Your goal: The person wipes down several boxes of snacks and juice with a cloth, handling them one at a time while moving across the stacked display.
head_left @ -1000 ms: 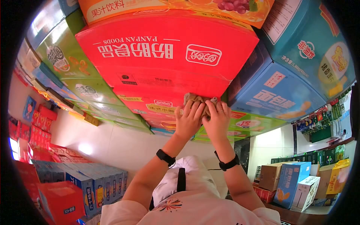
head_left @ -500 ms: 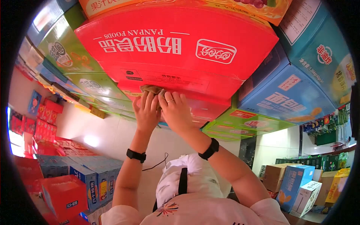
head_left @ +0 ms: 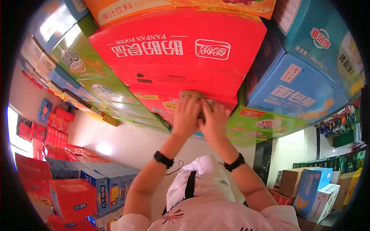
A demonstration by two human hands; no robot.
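Observation:
A brown cloth (head_left: pixel 192 93) lies bunched against the lower part of a red carton (head_left: pixel 165 69) with white Panpan Foods lettering, upside down from here. My left hand (head_left: pixel 185 117) presses on the cloth with its fingers bent together. Close beside it, my right hand (head_left: pixel 213 120) grips the same cloth, and the two hands almost touch. The fingers cover most of the cloth. Both wrists wear a black band.
An orange drink carton (head_left: pixel 185 9) sits above the red one. Green cartons (head_left: pixel 106 89) are stacked to the left, a blue carton (head_left: pixel 291 90) and a teal carton (head_left: pixel 323 38) to the right. More blue boxes (head_left: pixel 102 188) and a red box (head_left: pixel 73 196) stand at lower left.
Both hands have slid to the right across the red carton, taking the cloth with them. The view has shifted slightly.

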